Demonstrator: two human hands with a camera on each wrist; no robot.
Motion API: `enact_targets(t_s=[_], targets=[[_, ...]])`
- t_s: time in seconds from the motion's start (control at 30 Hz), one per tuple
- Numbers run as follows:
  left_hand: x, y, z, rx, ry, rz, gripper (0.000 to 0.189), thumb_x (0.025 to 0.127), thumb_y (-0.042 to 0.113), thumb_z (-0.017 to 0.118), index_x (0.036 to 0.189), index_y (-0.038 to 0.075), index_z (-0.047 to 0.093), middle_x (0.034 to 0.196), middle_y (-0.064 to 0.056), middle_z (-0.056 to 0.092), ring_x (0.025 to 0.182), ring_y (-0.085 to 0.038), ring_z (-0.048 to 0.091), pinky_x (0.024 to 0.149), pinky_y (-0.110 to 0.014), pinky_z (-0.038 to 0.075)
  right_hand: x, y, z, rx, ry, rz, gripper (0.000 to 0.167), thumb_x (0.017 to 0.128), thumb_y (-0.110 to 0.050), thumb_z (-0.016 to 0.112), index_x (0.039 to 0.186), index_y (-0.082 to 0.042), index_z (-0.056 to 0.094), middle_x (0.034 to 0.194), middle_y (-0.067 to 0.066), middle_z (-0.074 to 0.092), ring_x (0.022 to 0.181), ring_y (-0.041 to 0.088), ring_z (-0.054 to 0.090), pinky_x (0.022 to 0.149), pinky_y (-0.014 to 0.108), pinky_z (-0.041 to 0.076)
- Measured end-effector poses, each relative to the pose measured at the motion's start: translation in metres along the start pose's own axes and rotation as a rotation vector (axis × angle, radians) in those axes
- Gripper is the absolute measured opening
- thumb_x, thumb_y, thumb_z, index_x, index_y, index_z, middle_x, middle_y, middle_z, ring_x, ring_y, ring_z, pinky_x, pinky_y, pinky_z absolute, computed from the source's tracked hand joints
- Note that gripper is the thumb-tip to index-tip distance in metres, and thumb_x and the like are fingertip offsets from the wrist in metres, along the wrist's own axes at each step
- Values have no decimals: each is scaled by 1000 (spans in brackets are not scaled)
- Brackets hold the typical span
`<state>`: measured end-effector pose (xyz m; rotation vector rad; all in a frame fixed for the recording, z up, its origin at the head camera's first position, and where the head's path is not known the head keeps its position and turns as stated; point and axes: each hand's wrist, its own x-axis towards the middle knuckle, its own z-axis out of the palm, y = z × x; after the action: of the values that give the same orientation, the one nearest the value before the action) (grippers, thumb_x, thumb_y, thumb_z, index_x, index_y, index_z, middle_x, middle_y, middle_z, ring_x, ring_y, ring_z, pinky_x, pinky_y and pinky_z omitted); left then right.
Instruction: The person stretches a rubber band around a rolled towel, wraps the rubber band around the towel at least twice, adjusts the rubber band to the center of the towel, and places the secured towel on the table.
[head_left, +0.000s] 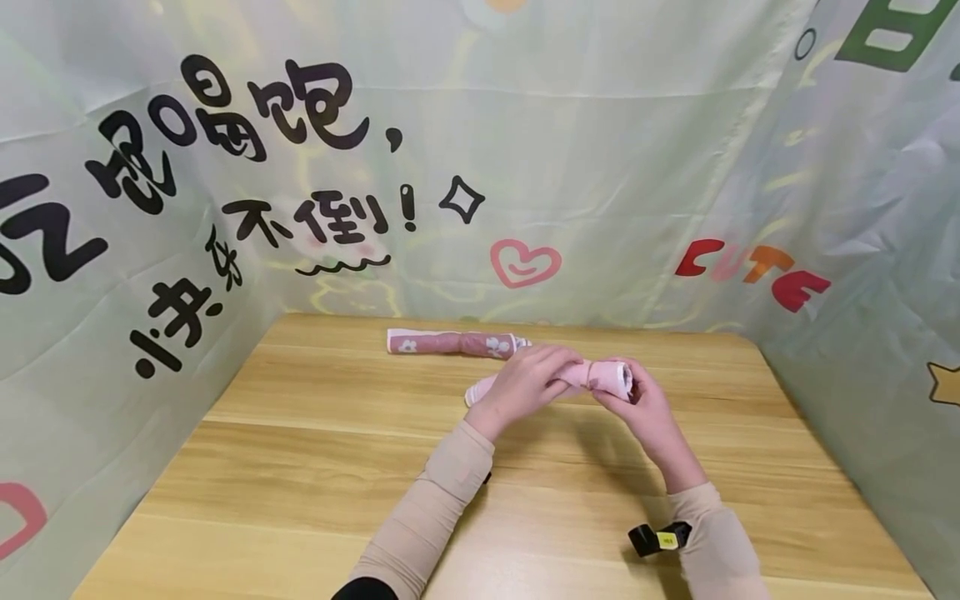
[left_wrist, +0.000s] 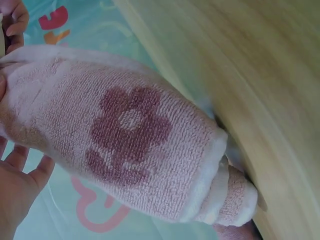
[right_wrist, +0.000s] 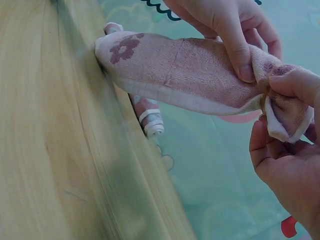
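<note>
A light pink rolled towel (head_left: 611, 377) with a darker flower print is held above the table, its far left end low near the tabletop. My left hand (head_left: 531, 382) grips the roll around its middle. At its right end, my right hand (head_left: 651, 421) pinches the towel between thumb and fingers. A thin tan band (right_wrist: 265, 95) circles the roll by the right thumb and cinches it to a narrow waist. In the left wrist view the wide end of the towel (left_wrist: 130, 130) shows its white edging, close to the wood.
Behind the hands, a darker pink rolled towel (head_left: 427, 342) with white flowers lies on the wooden table (head_left: 300, 475), narrowed at its middle. Printed fabric walls (head_left: 600, 167) enclose the back and sides. A black device with a yellow label (head_left: 667, 540) sits at the right wrist.
</note>
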<state>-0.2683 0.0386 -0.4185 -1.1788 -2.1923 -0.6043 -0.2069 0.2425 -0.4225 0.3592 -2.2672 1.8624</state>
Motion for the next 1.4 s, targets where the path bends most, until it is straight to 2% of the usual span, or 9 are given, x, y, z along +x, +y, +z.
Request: enact_targets(t_s=[0.23,0.37,0.53,0.7,0.8,0.9,1.1,1.3,1.4], targets=[[2,-2,-2,10,-78,-42,28,97,23,59,124,18,62,121,1,69,114,-17,63,101,-33,49,1,-2,-9,-98,27,-33,44,89,-5,69,128,3,49,107,-13,55,93,2,54,74,15,52],[3,-3,-5,21,-135,-84,30,99,25,55,128,19,60,125,1,67,117,-18,62,102,-37,48,3,-2,-16,-137,49,-90,51,86,-3,71,132,2,48,110,-15,56,96,2,55,75,14,50],[3,-2,-8,60,-220,-127,33,101,29,51,133,23,57,131,3,63,123,-17,58,107,-39,44,5,0,-20,-163,-20,-145,65,87,1,69,145,-9,42,118,-16,54,97,-1,59,74,16,53],[4,-2,-10,54,-264,-163,34,102,32,48,135,24,56,134,4,62,125,-17,56,110,-42,41,5,0,-20,-161,-73,-148,61,89,-1,66,145,-10,44,113,-20,59,91,0,63,71,19,56],[5,-4,-13,22,-221,-182,33,102,30,48,133,23,57,131,4,63,123,-17,58,108,-40,43,5,-1,-18,-91,-58,-159,57,92,1,62,145,-4,41,113,-20,61,95,-1,62,77,15,54],[6,-4,-16,-18,-120,-170,30,100,26,52,128,19,60,125,3,67,119,-16,61,105,-35,46,5,-1,-18,3,-41,-175,54,96,2,55,146,-1,38,118,-18,61,102,-2,60,81,13,52],[10,-2,-23,-73,61,-144,26,95,20,59,120,13,63,114,-1,69,106,-17,64,94,-33,51,3,0,-18,94,-42,-224,42,100,0,46,141,-2,44,115,-10,63,97,3,62,77,17,53],[19,4,-27,-114,148,-163,28,91,18,65,117,9,63,111,-5,71,100,-19,65,92,-33,52,1,0,-16,170,-28,-270,40,98,5,46,134,-10,50,109,-5,65,97,6,64,76,17,53],[26,8,-27,-118,163,-173,30,89,20,67,116,9,63,110,-5,71,102,-19,65,94,-33,51,1,-3,-14,144,-4,-255,41,94,9,51,131,-10,52,110,-8,66,100,4,62,78,15,52]])
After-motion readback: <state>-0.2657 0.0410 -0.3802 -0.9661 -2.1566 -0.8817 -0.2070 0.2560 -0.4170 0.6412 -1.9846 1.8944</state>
